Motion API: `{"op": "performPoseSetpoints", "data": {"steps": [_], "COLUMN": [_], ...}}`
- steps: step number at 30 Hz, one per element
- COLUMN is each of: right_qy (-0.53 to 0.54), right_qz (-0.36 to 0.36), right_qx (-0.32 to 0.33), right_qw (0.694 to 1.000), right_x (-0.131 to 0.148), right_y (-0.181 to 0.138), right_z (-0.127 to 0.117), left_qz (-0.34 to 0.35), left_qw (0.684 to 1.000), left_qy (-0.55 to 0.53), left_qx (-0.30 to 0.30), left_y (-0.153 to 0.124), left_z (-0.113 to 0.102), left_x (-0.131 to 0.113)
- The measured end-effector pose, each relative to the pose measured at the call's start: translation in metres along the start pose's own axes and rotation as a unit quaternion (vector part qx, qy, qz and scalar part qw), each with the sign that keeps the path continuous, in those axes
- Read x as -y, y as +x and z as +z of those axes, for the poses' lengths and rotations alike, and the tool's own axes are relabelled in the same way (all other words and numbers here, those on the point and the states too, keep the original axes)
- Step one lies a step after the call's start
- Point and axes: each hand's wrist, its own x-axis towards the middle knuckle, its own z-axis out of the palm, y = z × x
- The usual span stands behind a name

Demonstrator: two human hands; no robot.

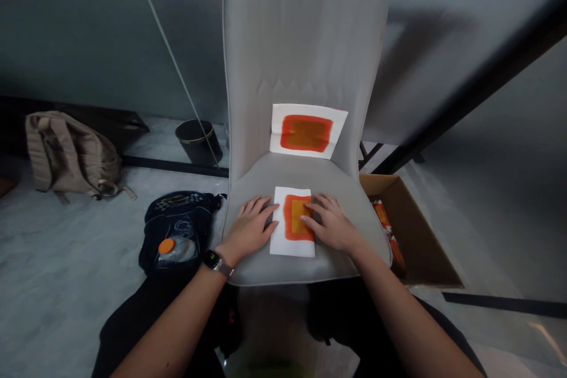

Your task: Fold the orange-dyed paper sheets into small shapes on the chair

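I have both hands over the seat of the grey chair (301, 35), which I use as my landmark, with a white sheet (293, 222) between them, flat near the seat's front edge. My left hand (251, 228) rests at the sheet's left side, fingers spread, index and thumb reaching its border. My right hand (331, 223) has its fingers wide too, index and thumb lying over the orange and yellow print, so part of that patch is covered from me; I grip nothing, and how hard I press I cannot tell. The print runs right up to the sheet's right border, and whether the paper is folded there is unclear. A second sheet (306, 132) leans against the chair's backrest, its orange block in full view. Right of the chair, a carton (425, 248) holds red packets (387, 233), partly hidden by the seat, their lettering unreadable. Left of it sits a dark bag (177, 218) with an orange-capped bottle (181, 249), its clear body blurring into the fabric. The watch (212, 258) display is too small to read; below the chair's front, shadow swallows detail, and both forearms are cut off by the lower edge.
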Motion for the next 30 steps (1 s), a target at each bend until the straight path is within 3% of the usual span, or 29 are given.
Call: {"op": "performPoseSetpoints", "data": {"steps": [7, 17, 30], "right_qy": [0.006, -0.005, -0.037], "right_qz": [0.034, 0.085, 0.157], "right_qx": [-0.027, 0.046, 0.080], "right_qw": [0.999, 0.995, 0.984], "right_x": [-0.016, -0.013, -0.005], "right_y": [0.003, 0.022, 0.043], "right_z": [0.008, -0.009, -0.004], "left_qz": [0.003, 0.001, -0.012], "left_qw": [1.000, 1.000, 1.000], "left_qy": [0.004, 0.008, -0.002], "left_qx": [-0.001, 0.004, 0.016], "left_y": [0.000, 0.000, -0.001], "left_z": [0.002, 0.001, 0.000], "left_x": [0.001, 0.000, -0.001]}}
